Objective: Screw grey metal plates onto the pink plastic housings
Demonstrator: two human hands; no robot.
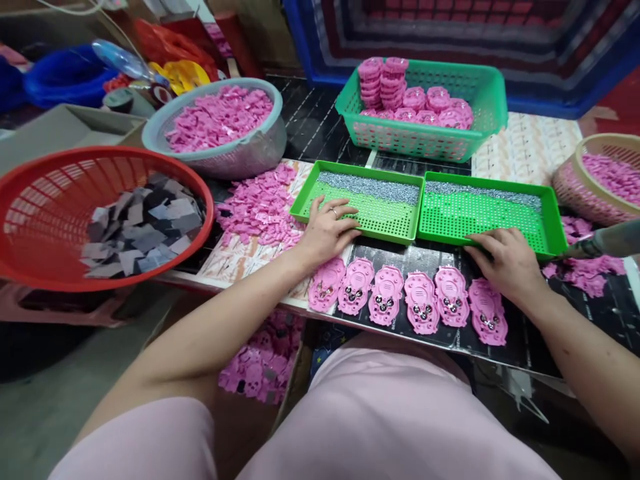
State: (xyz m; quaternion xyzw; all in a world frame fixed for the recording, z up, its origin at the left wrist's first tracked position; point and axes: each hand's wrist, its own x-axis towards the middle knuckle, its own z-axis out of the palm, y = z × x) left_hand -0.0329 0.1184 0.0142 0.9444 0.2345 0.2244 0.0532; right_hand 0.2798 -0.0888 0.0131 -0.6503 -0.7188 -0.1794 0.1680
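My left hand (331, 230) rests over the front left part of a green perforated tray (383, 213), its fingers spread and nothing visible in them. Small silvery metal pieces (370, 187) lie along that tray's far side. At the front edge of a second green tray (480, 220), my right hand (507, 263) has its fingers stretched leftward, thumb a little apart; I see nothing held. Similar metal pieces (485, 193) line its back. In front of the trays lies a row of several pink plastic casings (386, 293), with shiny round metal parts on them.
A red basket (30, 267) of grey flat pieces and a pale basin (235, 160) of pink parts stand left. Loose pink parts (265, 207) lie beside the left tray. Behind is a teal basket (425, 140) of stacked casings. A beige basket (575, 193) and a dark tool (607, 239) are right.
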